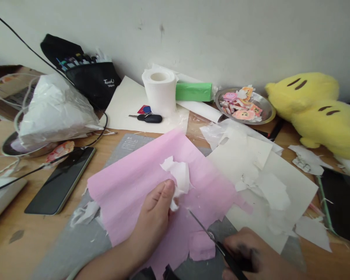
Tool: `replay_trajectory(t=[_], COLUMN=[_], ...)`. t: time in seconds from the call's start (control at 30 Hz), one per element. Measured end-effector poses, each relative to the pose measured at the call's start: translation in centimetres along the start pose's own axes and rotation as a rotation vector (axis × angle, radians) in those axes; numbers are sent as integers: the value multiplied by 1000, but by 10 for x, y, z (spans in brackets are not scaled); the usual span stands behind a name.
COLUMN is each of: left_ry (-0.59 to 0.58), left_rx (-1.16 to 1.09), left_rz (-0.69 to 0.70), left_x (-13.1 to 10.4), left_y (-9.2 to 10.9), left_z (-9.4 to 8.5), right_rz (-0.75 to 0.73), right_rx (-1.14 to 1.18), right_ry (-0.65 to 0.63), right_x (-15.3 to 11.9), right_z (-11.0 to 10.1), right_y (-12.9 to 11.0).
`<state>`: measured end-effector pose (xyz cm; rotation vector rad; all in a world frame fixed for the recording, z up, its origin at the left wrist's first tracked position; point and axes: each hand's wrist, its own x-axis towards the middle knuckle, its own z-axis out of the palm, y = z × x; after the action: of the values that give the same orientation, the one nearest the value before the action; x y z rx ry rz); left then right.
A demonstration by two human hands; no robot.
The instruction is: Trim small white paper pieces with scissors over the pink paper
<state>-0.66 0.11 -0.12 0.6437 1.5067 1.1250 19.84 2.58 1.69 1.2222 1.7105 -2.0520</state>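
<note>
My left hand [159, 212] pinches a small torn piece of white paper [181, 175] between thumb and fingers, above a large pink sheet [131, 171]. In my right hand [247, 249] is a pair of black-handled scissors [202, 227], its blades pointing up and left toward the white paper but apart from it. The blades look nearly closed. Beneath the scissors lies a small pink piece [202, 245] with rounded corners. The pink sheet has ragged edges and rests on a grey mat [67, 249].
Torn white paper and sheets [297, 186] lie at right beside a phone [342, 206]. Behind are a paper roll [160, 89], keys [150, 118], a metal bowl [268, 116] of cutouts and yellow plush toys [315, 93]. Another phone [61, 181], a cable and a plastic bag [52, 109] are left.
</note>
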Motion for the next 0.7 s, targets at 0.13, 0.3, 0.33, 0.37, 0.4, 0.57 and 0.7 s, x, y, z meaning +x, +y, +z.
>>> replay_trajectory(t=[0.13, 0.3, 0.33, 0.37, 0.4, 0.57, 0.7], left_ry=[-106, -220, -246, -268, -282, -284, -274], left_rx=[172, 282, 311, 337, 361, 400, 323], left_rz=[114, 186, 199, 209, 216, 203, 148], left_x=[-3, -5, -5, -6, -6, -5, -4], left_y=[-2, 1, 0, 0, -1, -2, -1], left_z=[1, 2, 2, 2, 2, 1, 2], right_rz=[-37, 56, 64, 64, 63, 60, 45], right_rx=[15, 3, 13, 23, 30, -15, -50], right_ry=[-21, -35, -32, -18, 1, 55, 36], right_x=[-2, -4, -4, -3, -3, 1, 2], right_z=[-2, -1, 0, 0, 1, 2, 2], right_y=[-1, -4, -3, -2, 0, 7, 5])
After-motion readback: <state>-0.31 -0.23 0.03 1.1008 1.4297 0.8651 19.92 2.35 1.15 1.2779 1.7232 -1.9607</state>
